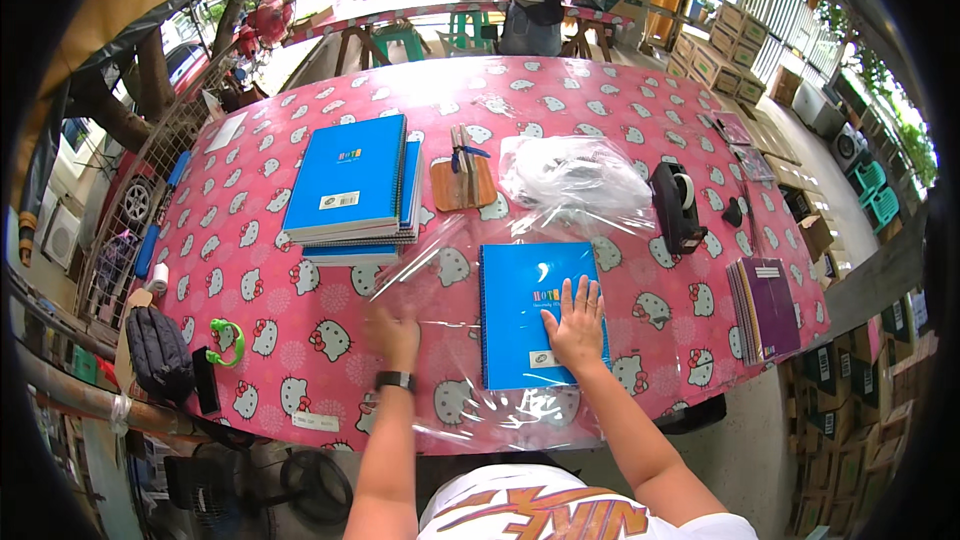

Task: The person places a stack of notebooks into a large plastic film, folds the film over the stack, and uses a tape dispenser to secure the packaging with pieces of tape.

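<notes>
A blue spiral notebook (pixel 515 315) lies on a sheet of clear plastic film (pixel 450 420) spread over the pink cartoon-print tablecloth. My right hand (pixel 577 325) rests flat on the notebook's right part, fingers stretched out. At the film's left edge is my left hand (pixel 393 337), a dark band on its wrist. Its fingers are smeared by motion, so whether they grip the film cannot be made out. Beyond the notebook sits a crumpled heap of clear plastic (pixel 575 175).
A stack of blue notebooks (pixel 345 180) stands at left, beside a wooden block (pixel 463 185) with tools. A black tape dispenser (pixel 677 208) and purple notebooks (pixel 768 310) are at right. A black pouch (pixel 160 355) lies at the left edge. Another person (pixel 535 0) works at a far table.
</notes>
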The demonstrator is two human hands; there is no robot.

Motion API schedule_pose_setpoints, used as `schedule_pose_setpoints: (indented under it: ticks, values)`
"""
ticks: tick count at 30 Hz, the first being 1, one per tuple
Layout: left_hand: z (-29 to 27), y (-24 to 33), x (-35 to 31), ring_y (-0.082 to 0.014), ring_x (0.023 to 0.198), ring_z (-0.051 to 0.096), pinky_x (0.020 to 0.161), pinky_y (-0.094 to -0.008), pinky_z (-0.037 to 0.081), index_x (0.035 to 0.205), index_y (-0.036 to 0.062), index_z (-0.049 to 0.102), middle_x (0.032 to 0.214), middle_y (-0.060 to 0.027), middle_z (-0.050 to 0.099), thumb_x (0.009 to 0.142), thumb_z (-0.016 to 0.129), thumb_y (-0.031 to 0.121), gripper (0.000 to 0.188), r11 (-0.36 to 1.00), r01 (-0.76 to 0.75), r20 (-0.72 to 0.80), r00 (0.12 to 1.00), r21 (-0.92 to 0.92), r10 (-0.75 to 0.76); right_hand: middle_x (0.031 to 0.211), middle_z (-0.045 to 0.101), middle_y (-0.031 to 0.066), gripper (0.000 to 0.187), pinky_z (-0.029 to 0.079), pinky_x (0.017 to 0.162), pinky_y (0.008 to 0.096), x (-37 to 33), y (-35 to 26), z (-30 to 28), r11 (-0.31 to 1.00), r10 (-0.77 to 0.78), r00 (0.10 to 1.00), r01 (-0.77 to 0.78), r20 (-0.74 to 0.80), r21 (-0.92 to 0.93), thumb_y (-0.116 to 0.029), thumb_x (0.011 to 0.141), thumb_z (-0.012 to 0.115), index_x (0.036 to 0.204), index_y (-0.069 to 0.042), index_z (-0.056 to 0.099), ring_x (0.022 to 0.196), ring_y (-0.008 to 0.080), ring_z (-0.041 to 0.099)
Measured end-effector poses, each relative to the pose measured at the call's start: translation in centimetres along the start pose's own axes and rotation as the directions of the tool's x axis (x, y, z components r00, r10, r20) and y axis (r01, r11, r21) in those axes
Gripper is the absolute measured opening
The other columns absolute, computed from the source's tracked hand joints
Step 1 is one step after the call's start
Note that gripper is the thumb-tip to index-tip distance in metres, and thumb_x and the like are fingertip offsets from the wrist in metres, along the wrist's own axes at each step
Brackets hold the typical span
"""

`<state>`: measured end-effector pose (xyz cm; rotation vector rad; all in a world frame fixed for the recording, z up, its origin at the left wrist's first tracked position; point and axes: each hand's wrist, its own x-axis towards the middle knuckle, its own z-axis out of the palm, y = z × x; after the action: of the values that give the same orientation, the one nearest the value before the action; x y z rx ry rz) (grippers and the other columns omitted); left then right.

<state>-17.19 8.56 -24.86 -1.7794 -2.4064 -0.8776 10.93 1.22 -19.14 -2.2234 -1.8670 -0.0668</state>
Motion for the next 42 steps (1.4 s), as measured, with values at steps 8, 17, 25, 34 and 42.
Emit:
schedule_pose_setpoints:
  ticks: [8,17,25,34,42]
  values:
    - [-3.8,-2.5,3.4,-0.0286,0.072,0.063,0.071,-0.0425,0.050,0.116,0.0003,0.049,0.100,-0.0219,0.055,0.077,0.067,0.009,0.044,0.771,0.322,0.333,0.931,-0.550,-0.151,0.147,0.015,0.0253,0.070,0.010,0.110,0.0500,0.2,0.4,0.9,1.000,0.002,1.000,-0.002,0.010,-0.006,-0.050,0.091,0.039,0.141,-0.002,0.025,0.137,0.0402,0.011]
    - [-1.0,-8.7,7.6,-0.0300,0.083,0.064,0.070,-0.0364,0.049,0.102,0.0002,0.064,0.089,-0.0164,0.066,0.066,0.074,0.017,0.041,0.964,0.008,0.213,0.976,-0.267,0.050,0.147,0.016,0.0249,0.071,0.009,0.110,0.0497,0.2,-0.9,0.4,0.998,-0.010,1.000,0.009,0.016,0.059,-0.049,0.091,0.040,0.141,-0.002,0.025,0.137,0.0395,0.010]
    - [-4.0,-10.2,10.3,-0.0247,0.068,0.064,0.065,-0.0327,0.050,0.079,0.0037,0.067,0.080,-0.0125,0.067,0.078,0.065,0.022,0.019,0.842,-0.539,0.266,0.813,0.004,0.518,0.146,0.018,0.0246,0.069,0.011,0.110,0.0490,0.2,-2.4,-0.3,0.994,-0.044,0.999,0.047,-0.028,0.100,-0.050,0.090,0.041,0.139,-0.003,0.030,0.137,0.0386,0.014]
    - [-16.0,2.6,10.1,-0.0081,0.054,0.049,0.047,-0.0225,0.037,0.076,0.0015,0.060,0.062,0.0003,0.055,0.082,0.065,0.024,0.024,0.761,0.371,0.790,0.541,-0.531,0.288,0.134,0.038,0.0201,0.055,0.033,0.097,0.0426,0.5,-3.0,-1.7,0.938,-0.132,0.989,0.148,-0.072,0.314,-0.043,0.085,0.056,0.127,-0.008,0.047,0.119,0.0345,0.039]
    - [-8.5,17.7,1.5,-0.0127,0.071,0.057,0.059,-0.0229,0.044,0.096,0.0034,0.060,0.082,-0.0046,0.060,0.089,0.057,0.022,0.021,0.556,0.508,0.753,0.416,-0.657,0.509,0.090,0.062,0.0047,0.050,0.045,0.065,0.0309,4.1,-2.1,-3.8,-0.145,-0.123,0.876,-0.480,0.466,0.865,-0.050,0.078,0.066,0.092,-0.002,0.064,0.082,0.0147,0.058]
